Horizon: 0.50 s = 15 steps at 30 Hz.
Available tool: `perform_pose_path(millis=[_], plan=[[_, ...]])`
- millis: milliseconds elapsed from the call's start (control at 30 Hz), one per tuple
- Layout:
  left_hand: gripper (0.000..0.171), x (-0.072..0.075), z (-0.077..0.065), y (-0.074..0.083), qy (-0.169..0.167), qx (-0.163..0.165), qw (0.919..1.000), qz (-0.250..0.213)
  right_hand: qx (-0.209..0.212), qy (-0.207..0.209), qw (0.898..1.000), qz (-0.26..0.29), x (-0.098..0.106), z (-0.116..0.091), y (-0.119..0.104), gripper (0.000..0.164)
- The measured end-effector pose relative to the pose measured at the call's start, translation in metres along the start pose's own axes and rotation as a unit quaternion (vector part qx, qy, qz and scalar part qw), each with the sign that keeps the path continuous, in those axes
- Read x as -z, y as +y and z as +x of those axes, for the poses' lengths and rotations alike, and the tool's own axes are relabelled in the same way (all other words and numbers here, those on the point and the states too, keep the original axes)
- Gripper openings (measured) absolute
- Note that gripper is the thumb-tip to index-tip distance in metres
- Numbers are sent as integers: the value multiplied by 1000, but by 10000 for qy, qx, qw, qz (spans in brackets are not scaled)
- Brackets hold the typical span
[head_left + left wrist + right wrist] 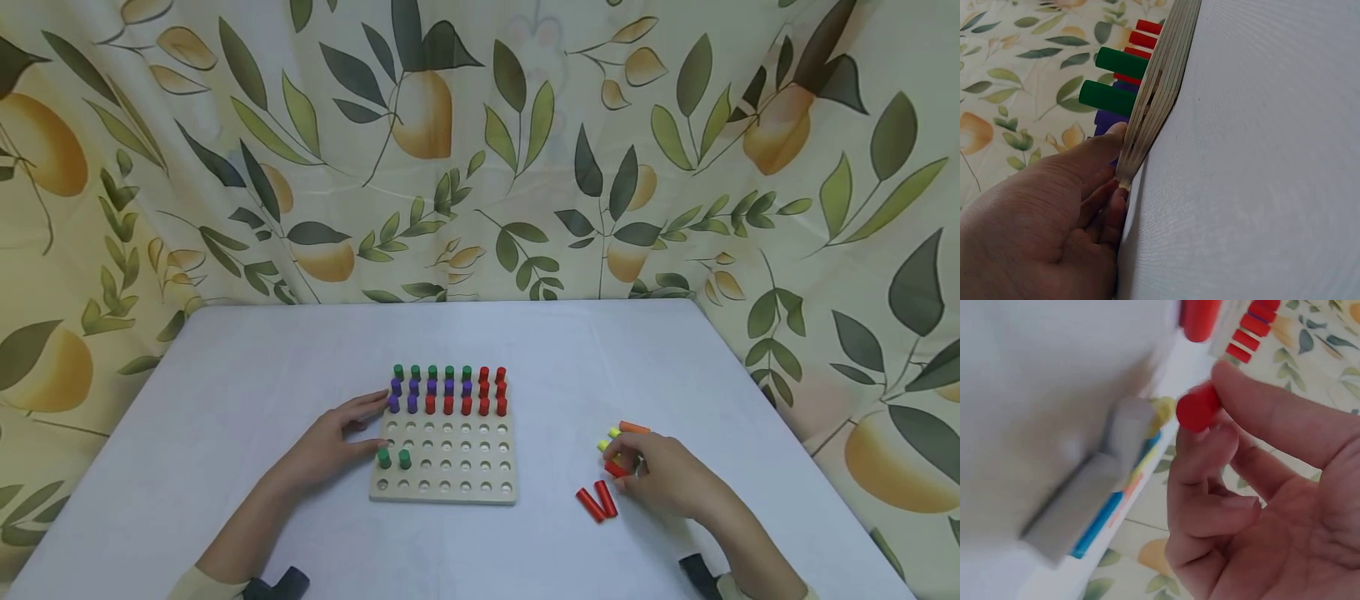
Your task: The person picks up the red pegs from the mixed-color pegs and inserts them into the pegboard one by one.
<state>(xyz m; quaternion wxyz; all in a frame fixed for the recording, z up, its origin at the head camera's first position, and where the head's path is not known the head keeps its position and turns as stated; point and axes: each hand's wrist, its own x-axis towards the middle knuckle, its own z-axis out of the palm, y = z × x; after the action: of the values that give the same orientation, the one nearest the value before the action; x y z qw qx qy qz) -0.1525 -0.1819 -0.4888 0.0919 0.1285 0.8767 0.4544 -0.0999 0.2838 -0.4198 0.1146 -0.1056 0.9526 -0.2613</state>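
A pale pegboard [453,492] lies on the table, its back rows filled with green, purple and red pegs. Two green pegs [405,459] stand near its front left corner. My left hand [330,442] rests along the board's left edge, thumb and fingertips touching the side, seen close up in the left wrist view. Off to the board's right, my right hand [663,473] pinches a red peg [1197,411] between thumb and fingers, just over the loose pegs. Two red pegs [590,505] lie in front of that hand. Yellow pegs [603,446] and an orange peg [634,427] lie behind it.
Blurred grey pegs [1075,509] and a blue peg [1097,525] show in the right wrist view, hidden by my hand in the head view. A white cloth covers the table [300,342]. Behind it hangs a leaf-and-fruit patterned curtain [465,217].
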Motion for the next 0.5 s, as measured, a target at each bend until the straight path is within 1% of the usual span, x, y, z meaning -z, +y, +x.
perform_pose_path(millis=[67, 267, 367, 500], plan=[[73, 0, 0, 0, 3, -15, 10000, 0, 138, 145, 9998, 53, 3, 2, -4, 25], [72, 0, 0, 1, 34, -17, 10000, 15, 117, 473, 9986, 210, 10, 11, -22, 16], [72, -1, 0, 1, 52, 31, 10000, 13, 78, 593, 9977, 307, 10, 19, -33, 14], [72, -1, 0, 1, 73, 41, 10000, 31, 222, 669, 9960, 554, 8, 33, -48, 14]])
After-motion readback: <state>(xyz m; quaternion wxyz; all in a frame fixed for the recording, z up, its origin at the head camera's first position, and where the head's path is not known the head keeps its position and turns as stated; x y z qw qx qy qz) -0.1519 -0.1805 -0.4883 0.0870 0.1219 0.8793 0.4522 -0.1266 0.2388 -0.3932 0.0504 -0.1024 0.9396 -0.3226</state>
